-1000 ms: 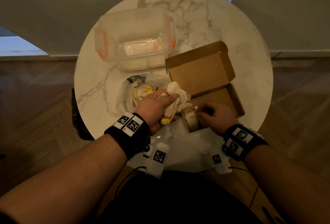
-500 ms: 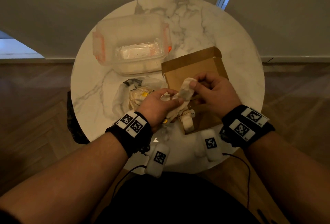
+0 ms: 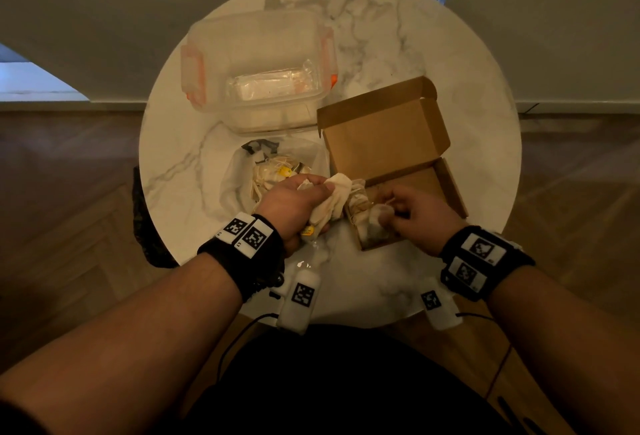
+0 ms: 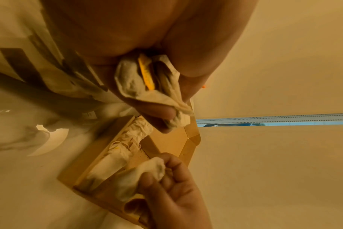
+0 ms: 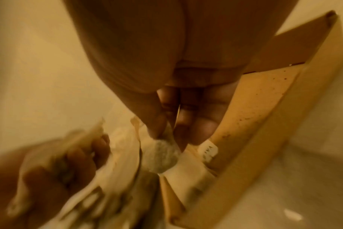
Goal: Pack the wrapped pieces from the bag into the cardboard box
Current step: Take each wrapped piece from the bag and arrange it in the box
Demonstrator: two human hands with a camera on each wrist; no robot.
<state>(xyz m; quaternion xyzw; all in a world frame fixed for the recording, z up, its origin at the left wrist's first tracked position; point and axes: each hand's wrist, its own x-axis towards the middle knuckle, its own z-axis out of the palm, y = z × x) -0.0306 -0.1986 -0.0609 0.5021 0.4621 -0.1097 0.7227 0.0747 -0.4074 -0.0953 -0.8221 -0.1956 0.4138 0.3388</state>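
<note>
An open cardboard box (image 3: 446, 188) lies on the round marble table, its lid (image 3: 384, 133) standing up behind it. My left hand (image 3: 298, 199) grips a bunch of wrapped pieces (image 3: 332, 199) just left of the box; a yellow tag (image 4: 146, 74) shows among them. My right hand (image 3: 412, 216) pinches one wrapped piece (image 5: 162, 156) over the box's near end, where other wrapped pieces (image 4: 112, 156) lie along the left wall. The clear bag (image 3: 242, 175) with more pieces lies left of my left hand.
A clear plastic container with orange clips (image 3: 256, 64) stands at the back left of the table (image 3: 433, 36). The table's edge is close behind my wrists, with wooden floor (image 3: 69, 192) around it. A wall runs behind.
My right hand took one wrapped piece from the bunch near the lid and brought it down to the box's near end. The left hand stayed put with the bunch.
</note>
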